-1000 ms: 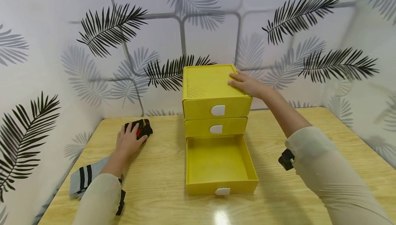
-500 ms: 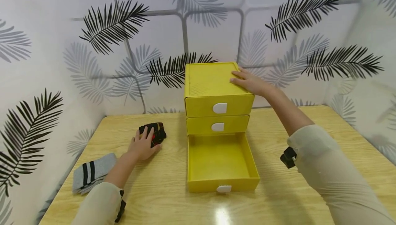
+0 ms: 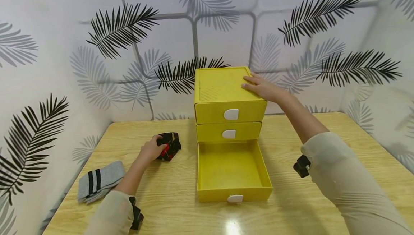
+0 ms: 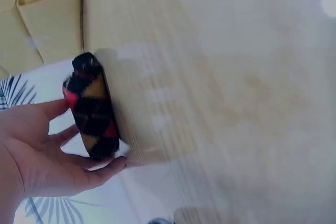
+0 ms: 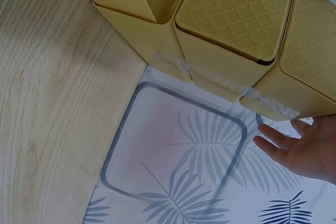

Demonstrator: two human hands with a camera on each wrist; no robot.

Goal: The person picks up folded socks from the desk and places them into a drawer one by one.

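Note:
My left hand (image 3: pixel 150 151) grips a folded black sock (image 3: pixel 172 144) with red and yellow diamonds, left of a yellow drawer unit (image 3: pixel 220 84). In the left wrist view the thumb and fingers hold the folded sock (image 4: pixel 94 106) from its two sides, close to the table. My right hand (image 3: pixel 263 89) rests on the unit's top at its right edge, fingers extended; part of that hand (image 5: pixel 310 150) also shows in the right wrist view. The lowest drawer (image 3: pixel 213 195) is pulled out, with nothing inside. Both upper drawers (image 3: pixel 211 132) are closed.
A grey folded sock (image 3: pixel 106 177) with black stripes lies on the wooden table (image 3: pixel 165 199), beside the left forearm. Behind the table stands a wall (image 3: pixel 220 41) with a leaf pattern. White tabs (image 3: pixel 231 114) mark the drawer fronts.
My left hand has moved right with the black sock, nearer the drawer unit, and its spread fingers now curl round the sock. The right hand has stayed on the unit's top.

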